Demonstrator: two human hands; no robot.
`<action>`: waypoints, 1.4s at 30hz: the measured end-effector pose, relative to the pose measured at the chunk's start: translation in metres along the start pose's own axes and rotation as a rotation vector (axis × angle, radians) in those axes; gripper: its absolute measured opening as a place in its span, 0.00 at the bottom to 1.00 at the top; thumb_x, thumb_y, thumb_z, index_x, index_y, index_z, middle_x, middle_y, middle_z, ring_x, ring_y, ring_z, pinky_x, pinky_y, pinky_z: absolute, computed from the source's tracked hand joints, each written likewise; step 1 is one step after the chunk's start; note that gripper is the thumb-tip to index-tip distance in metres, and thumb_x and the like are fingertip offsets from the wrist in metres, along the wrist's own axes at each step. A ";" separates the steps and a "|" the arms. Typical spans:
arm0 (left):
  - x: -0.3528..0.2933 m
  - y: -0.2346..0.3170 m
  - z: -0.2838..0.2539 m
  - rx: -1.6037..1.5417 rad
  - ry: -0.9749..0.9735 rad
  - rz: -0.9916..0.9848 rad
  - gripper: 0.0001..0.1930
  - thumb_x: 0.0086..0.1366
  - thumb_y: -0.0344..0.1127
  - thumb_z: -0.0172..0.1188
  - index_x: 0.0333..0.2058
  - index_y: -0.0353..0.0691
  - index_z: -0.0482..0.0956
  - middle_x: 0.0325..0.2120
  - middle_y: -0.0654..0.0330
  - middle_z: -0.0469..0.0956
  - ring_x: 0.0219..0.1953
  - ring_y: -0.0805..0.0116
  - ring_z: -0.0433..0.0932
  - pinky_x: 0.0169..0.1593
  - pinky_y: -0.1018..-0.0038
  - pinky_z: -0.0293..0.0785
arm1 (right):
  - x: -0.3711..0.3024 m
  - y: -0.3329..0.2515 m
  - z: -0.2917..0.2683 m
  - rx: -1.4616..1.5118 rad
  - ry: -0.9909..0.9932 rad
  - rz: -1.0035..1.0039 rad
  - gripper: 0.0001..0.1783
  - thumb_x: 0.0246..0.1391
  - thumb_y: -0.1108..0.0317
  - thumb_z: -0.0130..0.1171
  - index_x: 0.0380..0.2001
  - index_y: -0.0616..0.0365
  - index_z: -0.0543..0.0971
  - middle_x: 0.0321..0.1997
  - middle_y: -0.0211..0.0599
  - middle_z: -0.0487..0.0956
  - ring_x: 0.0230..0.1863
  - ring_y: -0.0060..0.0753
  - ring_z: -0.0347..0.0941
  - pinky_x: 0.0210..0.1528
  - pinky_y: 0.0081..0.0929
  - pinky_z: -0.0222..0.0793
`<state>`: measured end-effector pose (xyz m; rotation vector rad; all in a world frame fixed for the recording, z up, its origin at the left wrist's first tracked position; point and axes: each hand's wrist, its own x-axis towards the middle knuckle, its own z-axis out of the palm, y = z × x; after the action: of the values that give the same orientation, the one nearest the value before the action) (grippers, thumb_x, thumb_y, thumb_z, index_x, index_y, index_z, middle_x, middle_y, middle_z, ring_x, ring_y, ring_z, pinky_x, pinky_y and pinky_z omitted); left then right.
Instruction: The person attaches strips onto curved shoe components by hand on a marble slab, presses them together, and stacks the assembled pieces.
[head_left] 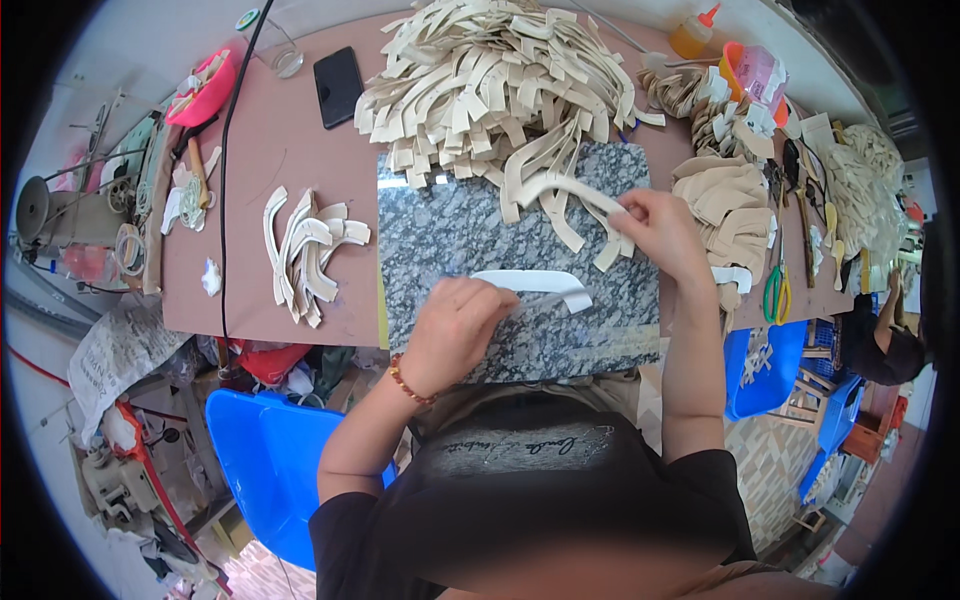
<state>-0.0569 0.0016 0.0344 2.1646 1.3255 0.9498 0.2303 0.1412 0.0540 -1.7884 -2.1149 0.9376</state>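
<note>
A white curved strip (535, 279) lies over the grey speckled stone slab (610, 320) in front of me. My left hand (450, 330), with a beaded bracelet at the wrist, is closed in a pinch at that strip's left part. A thin greyish band runs from these fingertips to the strip's right end; I cannot tell whether it is a separate layer. My right hand (660, 232) pinches the right end of a curved beige strip (570, 184) at the pile's near edge. The large pile of similar beige strips (490, 90) covers the slab's far side.
A smaller stack of strips (308, 250) lies left of the slab. A black phone (339, 88) and a pink bowl (207, 92) are at the back left. On the right are beige pieces (725, 205), scissors (777, 292) and a glue bottle (692, 36). Blue bins (265, 450) flank me below.
</note>
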 end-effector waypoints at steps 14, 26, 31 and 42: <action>-0.062 0.009 0.016 0.052 0.171 -0.040 0.11 0.56 0.25 0.70 0.38 0.40 0.83 0.34 0.60 0.78 0.36 0.59 0.77 0.40 0.65 0.71 | -0.001 -0.029 0.059 -0.285 0.129 -0.449 0.10 0.54 0.63 0.66 0.37 0.54 0.81 0.37 0.34 0.81 0.44 0.41 0.76 0.50 0.39 0.64; -0.126 0.003 0.027 0.060 0.290 -0.006 0.15 0.54 0.24 0.71 0.42 0.40 0.83 0.39 0.60 0.81 0.40 0.59 0.79 0.44 0.66 0.73 | -0.105 -0.076 0.038 0.139 0.075 -0.277 0.04 0.64 0.71 0.59 0.36 0.59 0.79 0.21 0.36 0.79 0.21 0.30 0.78 0.27 0.27 0.71; -0.108 0.008 0.019 0.063 0.232 0.071 0.18 0.54 0.25 0.71 0.44 0.40 0.82 0.43 0.60 0.82 0.42 0.59 0.80 0.45 0.66 0.73 | -0.083 -0.067 0.060 0.143 0.134 -0.203 0.05 0.65 0.70 0.58 0.38 0.60 0.79 0.22 0.34 0.80 0.21 0.25 0.76 0.26 0.23 0.70; -0.119 -0.009 0.022 -0.044 0.506 -0.104 0.18 0.53 0.14 0.63 0.42 0.39 0.74 0.38 0.55 0.79 0.40 0.55 0.79 0.45 0.65 0.75 | -0.096 -0.068 0.097 0.375 -0.509 -0.070 0.06 0.65 0.71 0.58 0.36 0.61 0.80 0.22 0.29 0.80 0.20 0.16 0.72 0.24 0.18 0.68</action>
<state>-0.0828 -0.1008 -0.0250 1.8658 1.6002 1.5336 0.1458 0.0156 0.0410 -1.3825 -2.0519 1.7815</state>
